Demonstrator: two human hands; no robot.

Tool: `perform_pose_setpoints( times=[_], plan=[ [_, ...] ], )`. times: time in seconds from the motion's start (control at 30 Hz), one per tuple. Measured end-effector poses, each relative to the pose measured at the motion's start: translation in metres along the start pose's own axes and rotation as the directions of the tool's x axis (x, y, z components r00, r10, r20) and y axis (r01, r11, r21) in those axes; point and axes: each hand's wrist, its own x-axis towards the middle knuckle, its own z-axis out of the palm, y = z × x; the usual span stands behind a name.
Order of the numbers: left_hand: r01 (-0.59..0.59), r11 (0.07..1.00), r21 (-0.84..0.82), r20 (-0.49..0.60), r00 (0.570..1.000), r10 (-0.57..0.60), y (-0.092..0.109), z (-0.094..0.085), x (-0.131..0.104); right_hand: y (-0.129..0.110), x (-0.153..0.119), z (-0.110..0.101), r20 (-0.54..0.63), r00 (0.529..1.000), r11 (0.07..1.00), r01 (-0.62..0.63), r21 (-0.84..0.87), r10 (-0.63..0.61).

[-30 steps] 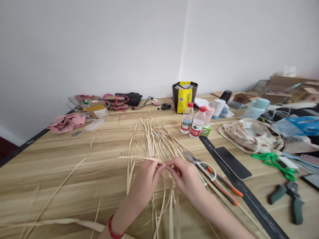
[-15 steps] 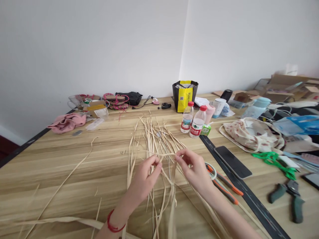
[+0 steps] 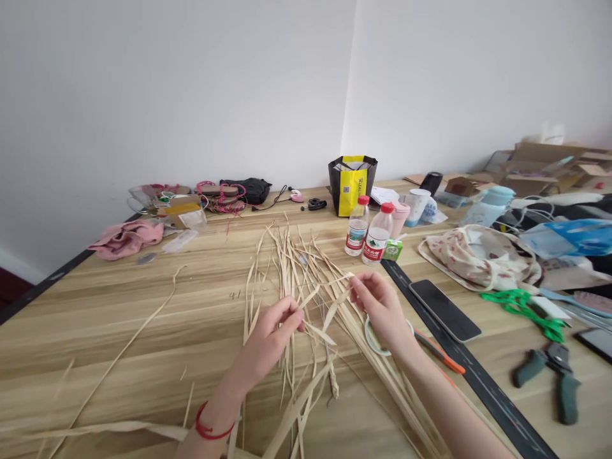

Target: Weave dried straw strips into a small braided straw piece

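Observation:
Over a spread of long pale plant strips point(image 3: 287, 255) on the wooden table, my left hand point(image 3: 277, 331) pinches a strip between thumb and fingers. A red cord circles that wrist. My right hand point(image 3: 380, 306), to the right and slightly farther away, is closed on the end of a strip. Between the hands the strips cross, and a short braided piece point(image 3: 333, 382) hangs below them. A roll of pale tape point(image 3: 370, 338) and orange-handled scissors point(image 3: 442, 356) lie partly hidden by my right hand and forearm.
Two red-capped bottles point(image 3: 356, 234) and a yellow-black bag point(image 3: 352, 188) stand beyond. At the right are a phone point(image 3: 444, 310), a black strip point(image 3: 492, 389), green cord point(image 3: 521, 307), pruners point(image 3: 530, 368) and a cloth bag point(image 3: 478, 255). A pink cloth point(image 3: 127, 239) lies back left.
My right hand has moved right and away with its strip, widening the gap between my hands. My left hand has shifted slightly left. More of the tape roll and the braided piece shows.

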Motion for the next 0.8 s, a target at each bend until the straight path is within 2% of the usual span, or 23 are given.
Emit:
perform_pose_setpoints(
  times=[0.07, 0.13, 0.23, 0.3, 0.4, 0.53, 0.7, 0.8],
  plan=[
    [-0.007, 1.0, -0.021, 0.043, 0.999, 0.008, -0.002, 0.001, 0.0, 0.0, -0.001, 0.002, 0.047, 0.999, 0.999, -0.017, 0.042, 0.015],
    [-0.019, 1.0, -0.012, 0.038, 0.999, 0.02, -0.003, 0.002, 0.001, -0.001, -0.004, 0.006, 0.136, 0.99, 0.996, -0.06, 0.072, 0.05],
    [-0.021, 1.0, 0.01, 0.015, 1.0, 0.02, -0.004, 0.004, 0.003, -0.002, -0.012, 0.012, 0.323, 0.943, 0.994, -0.098, 0.038, 0.08],
    [-0.012, 1.0, 0.01, 0.008, 1.0, 0.011, -0.003, 0.004, 0.003, 0.001, -0.016, 0.016, 0.412, 0.91, 0.999, -0.042, -0.028, 0.05],
    [0.003, 1.0, -0.016, -0.01, 1.0, -0.003, -0.003, 0.002, 0.005, 0.009, -0.017, 0.018, 0.417, 0.909, 0.985, 0.06, -0.16, 0.012],
    [-0.007, 0.997, -0.074, -0.01, 1.0, 0.006, -0.009, 0.0, 0.009, 0.02, -0.014, 0.02, 0.391, 0.92, 0.973, 0.062, -0.221, 0.03],
    [-0.011, 0.984, -0.18, -0.021, 1.0, 0.008, -0.023, -0.003, 0.018, 0.027, -0.008, 0.018, 0.439, 0.895, 0.994, -0.047, -0.095, 0.085],
    [-0.06, 0.985, -0.162, -0.054, 0.997, 0.052, -0.025, -0.005, 0.021, 0.023, -0.007, 0.016, 0.456, 0.885, 0.992, -0.124, 0.025, 0.099]
  ],
)
